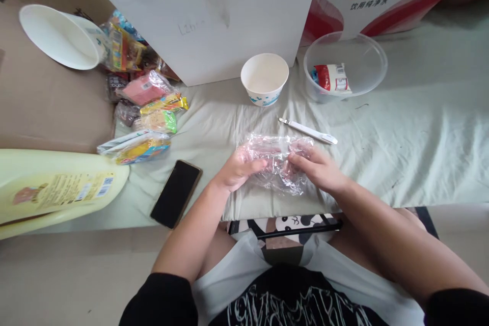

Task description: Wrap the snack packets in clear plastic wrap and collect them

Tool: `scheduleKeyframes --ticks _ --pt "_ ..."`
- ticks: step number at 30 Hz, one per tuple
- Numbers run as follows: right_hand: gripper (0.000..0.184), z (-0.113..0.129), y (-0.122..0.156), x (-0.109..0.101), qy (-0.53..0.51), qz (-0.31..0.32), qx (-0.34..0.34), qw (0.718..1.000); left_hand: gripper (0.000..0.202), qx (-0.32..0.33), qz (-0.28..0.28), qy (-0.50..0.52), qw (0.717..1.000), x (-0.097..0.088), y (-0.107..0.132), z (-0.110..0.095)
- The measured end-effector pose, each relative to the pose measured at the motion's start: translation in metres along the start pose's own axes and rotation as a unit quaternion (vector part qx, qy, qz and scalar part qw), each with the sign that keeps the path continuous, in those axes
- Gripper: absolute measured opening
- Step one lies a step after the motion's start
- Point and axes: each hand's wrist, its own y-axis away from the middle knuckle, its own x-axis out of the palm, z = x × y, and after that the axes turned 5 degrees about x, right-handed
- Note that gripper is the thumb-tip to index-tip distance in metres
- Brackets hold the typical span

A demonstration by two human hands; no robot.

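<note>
Between my two hands is a clear, crinkled plastic wrapper point(280, 175); whether anything lies inside it I cannot make out. My left hand point(240, 167) grips its left side, thumb on top. On the right side, my right hand point(315, 167) pinches it with the thumb over the film. Some fingers of both hands are seen only through the plastic. Just beyond the wrapper lies a white utility knife point(308, 131), its tip pointing to the upper left. A white paper bowl point(264, 81) with a blue pattern stands upright farther back.
A clear plastic tub point(367, 84) holds a red and white packet point(332, 78). Packaged snacks point(147, 91) pile up at left, near a tipped paper bowl point(57, 35). A phone point(176, 193) and a yellow bag point(57, 191) lie nearer. White boxes point(229, 15) stand behind.
</note>
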Motion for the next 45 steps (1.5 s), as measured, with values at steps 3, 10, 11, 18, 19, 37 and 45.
scheduleKeyframes --ticks 3,10,11,18,19,37,45 --pt "0.029 0.002 0.0 -0.001 0.004 -0.025 0.001 1.0 0.036 -0.043 -0.017 -0.083 0.996 -0.002 0.001 0.003" --pt "0.032 0.004 0.003 -0.009 -0.07 -0.042 -0.059 0.995 0.041 0.032 -0.039 -0.004 0.999 -0.017 0.002 -0.01" --pt "0.042 0.004 0.004 -0.009 -0.068 -0.027 -0.05 0.996 0.045 0.047 -0.021 -0.022 0.998 -0.019 0.002 -0.011" --pt "0.03 0.0 0.0 -0.007 0.167 -0.155 -0.018 0.973 0.028 0.159 -0.018 -0.384 0.909 -0.018 -0.006 -0.002" --pt "0.025 0.0 -0.001 -0.006 0.176 -0.178 -0.026 0.968 0.014 0.207 -0.066 -0.427 0.878 -0.017 -0.007 0.001" --pt "0.031 -0.007 0.015 0.032 0.138 -0.153 -0.182 0.961 0.044 0.049 0.082 -0.119 0.988 0.003 0.008 0.007" --pt "0.027 0.074 -0.013 0.016 0.333 -0.278 -0.182 0.882 0.022 0.097 -0.085 -0.078 0.989 -0.014 0.011 -0.015"
